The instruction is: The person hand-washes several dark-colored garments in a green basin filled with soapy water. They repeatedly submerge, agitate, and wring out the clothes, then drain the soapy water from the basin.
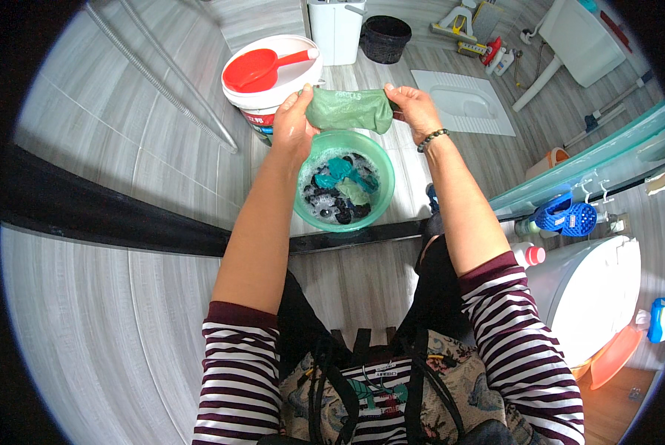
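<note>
A wet green sock (pixel 349 111), with lettering near its upper edge, is stretched sideways between my two hands. My left hand (pixel 296 119) grips its left end and my right hand (pixel 414 108), with a beaded bracelet at the wrist, grips the right end. Below it, a green plastic basin (pixel 389 183) stands on the floor against a black threshold. Soapy water fills the basin, with teal cloth items (pixel 340 168), a pale green one (pixel 354 192) and several dark ones (pixel 344 214) soaking in it. The sock is held above the basin's far rim.
Behind my left hand stands a white bucket (pixel 234 99) with a red dipper (pixel 254 69) across its top. Farther back are a white bin (pixel 335 33), a black bucket (pixel 387 39) and a squat toilet (pixel 466 103). A glass panel (pixel 588 158) and blue slipper (pixel 569 217) are right.
</note>
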Available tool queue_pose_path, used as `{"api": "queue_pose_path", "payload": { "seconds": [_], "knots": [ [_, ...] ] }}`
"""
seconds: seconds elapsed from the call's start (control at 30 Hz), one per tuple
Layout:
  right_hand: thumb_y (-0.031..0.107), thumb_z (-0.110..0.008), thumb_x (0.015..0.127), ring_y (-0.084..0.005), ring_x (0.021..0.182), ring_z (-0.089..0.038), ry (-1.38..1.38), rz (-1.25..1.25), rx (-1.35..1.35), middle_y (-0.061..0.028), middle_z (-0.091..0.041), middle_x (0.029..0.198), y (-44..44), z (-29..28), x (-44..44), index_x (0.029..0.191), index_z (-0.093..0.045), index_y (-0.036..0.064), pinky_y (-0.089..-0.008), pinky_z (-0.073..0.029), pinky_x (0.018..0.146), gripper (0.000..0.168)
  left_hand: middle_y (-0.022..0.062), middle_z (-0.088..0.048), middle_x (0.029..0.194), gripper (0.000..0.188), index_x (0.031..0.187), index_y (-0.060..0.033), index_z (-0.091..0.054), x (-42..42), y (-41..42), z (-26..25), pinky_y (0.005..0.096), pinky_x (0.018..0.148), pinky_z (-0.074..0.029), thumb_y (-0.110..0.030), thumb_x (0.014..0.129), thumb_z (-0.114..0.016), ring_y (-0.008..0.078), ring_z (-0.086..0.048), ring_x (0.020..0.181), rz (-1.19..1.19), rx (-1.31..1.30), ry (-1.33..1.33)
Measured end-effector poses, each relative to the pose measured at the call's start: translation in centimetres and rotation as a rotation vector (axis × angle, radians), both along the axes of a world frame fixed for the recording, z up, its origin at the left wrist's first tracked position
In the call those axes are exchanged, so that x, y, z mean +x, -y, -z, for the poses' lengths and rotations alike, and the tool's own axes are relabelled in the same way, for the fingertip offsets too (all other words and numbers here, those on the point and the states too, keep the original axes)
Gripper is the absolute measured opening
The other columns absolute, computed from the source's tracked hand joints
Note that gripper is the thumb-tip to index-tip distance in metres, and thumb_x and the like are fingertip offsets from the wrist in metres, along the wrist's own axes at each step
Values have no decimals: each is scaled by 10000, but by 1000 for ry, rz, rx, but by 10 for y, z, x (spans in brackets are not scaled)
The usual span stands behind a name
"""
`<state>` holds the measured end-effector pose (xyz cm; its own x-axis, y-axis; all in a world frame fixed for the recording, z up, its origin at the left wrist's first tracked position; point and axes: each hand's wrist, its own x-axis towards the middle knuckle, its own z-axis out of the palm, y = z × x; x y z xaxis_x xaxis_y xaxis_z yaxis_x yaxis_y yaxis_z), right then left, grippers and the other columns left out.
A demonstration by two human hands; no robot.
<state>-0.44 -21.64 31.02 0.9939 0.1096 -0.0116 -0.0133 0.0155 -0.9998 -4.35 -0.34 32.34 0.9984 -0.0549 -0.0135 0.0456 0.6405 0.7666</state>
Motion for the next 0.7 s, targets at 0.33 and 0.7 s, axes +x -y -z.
{"api": "queue_pose_path", "payload": {
  "seconds": [0.33, 0.7],
  "knots": [
    [219, -618, 801, -95, 572, -517, -190, -161, 27, 0, -579, 693, -8, 8, -4, 798, -595, 56, -241, -449, 549, 164, 89, -572, 930, 198, 1001, -8, -491, 17, -20, 14, 355, 777, -445, -140, 855, -515, 211, -565, 833, 47, -178, -76],
    [113, -566, 785, -97, 732, -533, 40, -193, 135, 18, -591, 788, -15, 1, -6, 935, -593, 70, -279, -437, 682, 159, 67, -611, 797, 179, 884, -20, -538, 2, -15, -8, 277, 575, -461, -196, 851, -547, 144, -579, 658, -219, 239, -132]
  ]
}}
